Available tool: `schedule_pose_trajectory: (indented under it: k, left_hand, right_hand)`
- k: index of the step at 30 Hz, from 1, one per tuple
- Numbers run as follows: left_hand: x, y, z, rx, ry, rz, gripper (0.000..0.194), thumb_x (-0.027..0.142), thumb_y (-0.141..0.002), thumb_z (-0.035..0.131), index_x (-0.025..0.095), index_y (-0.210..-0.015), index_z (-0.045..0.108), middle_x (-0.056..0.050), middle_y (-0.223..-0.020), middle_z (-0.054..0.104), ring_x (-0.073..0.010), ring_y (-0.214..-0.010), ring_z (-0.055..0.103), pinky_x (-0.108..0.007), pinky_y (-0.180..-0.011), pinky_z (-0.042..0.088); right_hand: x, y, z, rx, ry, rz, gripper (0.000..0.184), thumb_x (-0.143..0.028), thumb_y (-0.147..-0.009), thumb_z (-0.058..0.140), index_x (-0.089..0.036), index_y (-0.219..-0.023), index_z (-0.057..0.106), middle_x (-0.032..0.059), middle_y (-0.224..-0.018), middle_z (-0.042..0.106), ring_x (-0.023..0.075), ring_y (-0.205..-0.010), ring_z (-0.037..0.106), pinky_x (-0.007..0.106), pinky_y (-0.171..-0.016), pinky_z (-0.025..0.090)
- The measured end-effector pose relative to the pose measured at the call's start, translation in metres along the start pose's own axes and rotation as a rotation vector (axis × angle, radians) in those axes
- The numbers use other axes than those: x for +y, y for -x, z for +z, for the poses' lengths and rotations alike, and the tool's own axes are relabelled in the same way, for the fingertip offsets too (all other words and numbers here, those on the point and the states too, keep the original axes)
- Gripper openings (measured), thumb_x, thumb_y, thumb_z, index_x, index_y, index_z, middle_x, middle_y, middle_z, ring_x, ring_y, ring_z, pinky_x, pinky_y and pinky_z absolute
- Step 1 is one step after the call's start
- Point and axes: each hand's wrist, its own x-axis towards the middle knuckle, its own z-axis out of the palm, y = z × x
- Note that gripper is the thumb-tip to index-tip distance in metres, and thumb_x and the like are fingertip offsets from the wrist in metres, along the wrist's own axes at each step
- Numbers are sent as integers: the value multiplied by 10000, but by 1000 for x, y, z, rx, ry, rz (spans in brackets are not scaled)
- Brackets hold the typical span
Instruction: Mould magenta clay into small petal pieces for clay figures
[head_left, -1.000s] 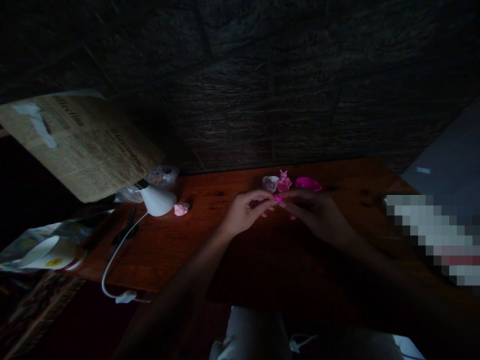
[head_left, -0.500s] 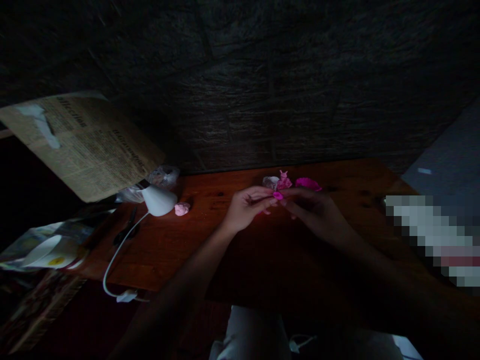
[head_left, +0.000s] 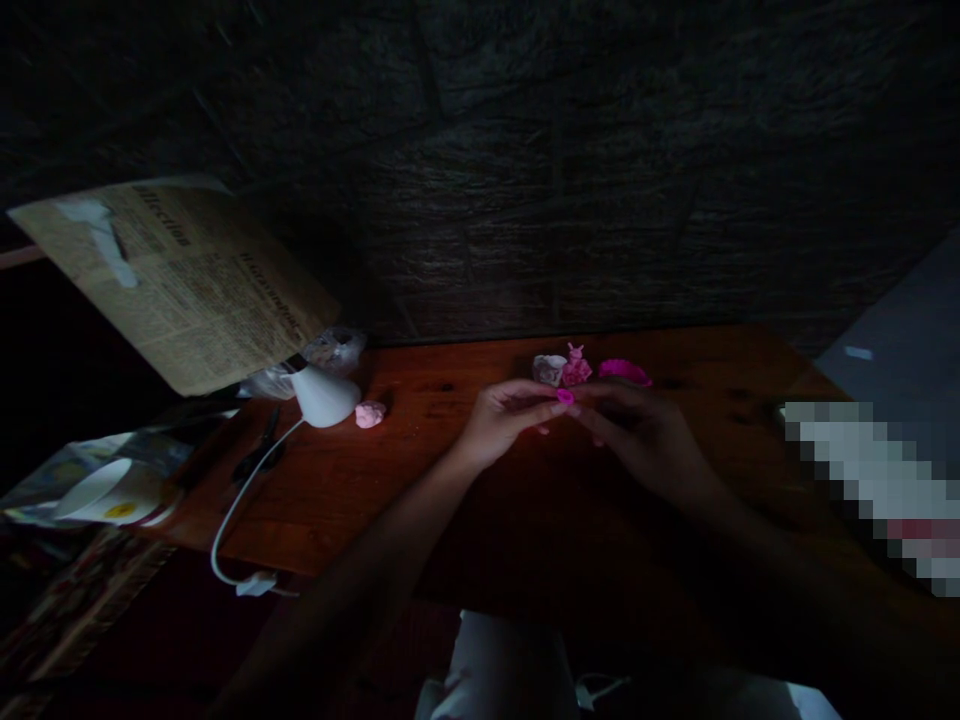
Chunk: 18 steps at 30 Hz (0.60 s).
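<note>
Between their fingertips, my left hand (head_left: 504, 420) and my right hand (head_left: 637, 425) pinch a small bright pink piece of modelling clay (head_left: 565, 397) over the table. Both hands are closed on it. Just behind them stands a little pink figure (head_left: 576, 366) with two upright points on top. A greyish-white lump (head_left: 549, 369) sits at the figure's left, and a bright magenta piece with a scalloped edge (head_left: 625, 373) lies to its right. Farther left rests a pale pink lump (head_left: 370, 414).
A white lamp base (head_left: 324, 398) with a newsprint-patterned shade (head_left: 180, 280) and a cable stands left on the wooden table (head_left: 420, 450). Dark scissors (head_left: 259, 450) lie near it. A white paper cup (head_left: 112, 492) lies tilted at the left edge. A dark stone-patterned wall rises behind.
The view has shifted slightly, so everything sits a little farther right. Both hands still hold the pink piece, which appears turned slightly between the fingertips.
</note>
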Motion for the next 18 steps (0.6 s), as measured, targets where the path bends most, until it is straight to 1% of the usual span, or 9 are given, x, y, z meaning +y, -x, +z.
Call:
schedule_pose_trajectory:
  k: [3,5,8,11,15,18]
  left_hand:
    - [1,0,2,3,18,9,385,395,-663,863,164,-957,767,-71,-984,774,-169,-819,708,-229,-584,528]
    - [3,0,3,15,39,9,387,403,-651,870,162,-938,776,-70,-946,778,-160,-783,703,-215,-564,512]
    - [3,1,4,21,78,17,342,386,-638,880,166,-882,783,-53,-871,778,-132,-716,686,-198,-539,498]
    - [2,1,4,17,65,25,311,374,-653,871,172,-873,782,-49,-863,777,-126,-711,681,-202,-544,504]
    - [3,1,3,-7,-15,22,326,400,-690,841,166,-907,775,-65,-899,778,-145,-752,694,-226,-571,522]
    - [10,0,-7,-45,-140,57,331,392,-738,806,164,-975,767,-75,-967,779,-153,-792,702,-256,-637,546]
  right_hand:
    - [0,1,0,15,29,-5,226,-362,-876,699,-242,-1062,745,-23,-653,646,123,-519,562,265,-513,457]
    - [-2,1,0,34,41,-6,230,-345,-875,702,-241,-1075,746,-34,-615,619,119,-504,551,259,-504,442]
    - [-3,2,1,54,45,-16,213,-332,-862,719,-235,-1048,754,-28,-646,642,114,-507,551,258,-506,441]
    - [-3,3,1,50,75,-28,192,-336,-870,710,-237,-1029,753,-27,-651,645,112,-504,543,259,-504,438]
    - [-1,5,1,28,123,-14,208,-350,-885,682,-236,-1049,741,-22,-650,650,121,-512,559,259,-503,447]
    - [3,3,-1,44,140,32,263,-382,-879,674,-219,-1078,729,9,-724,704,139,-539,605,266,-501,473]
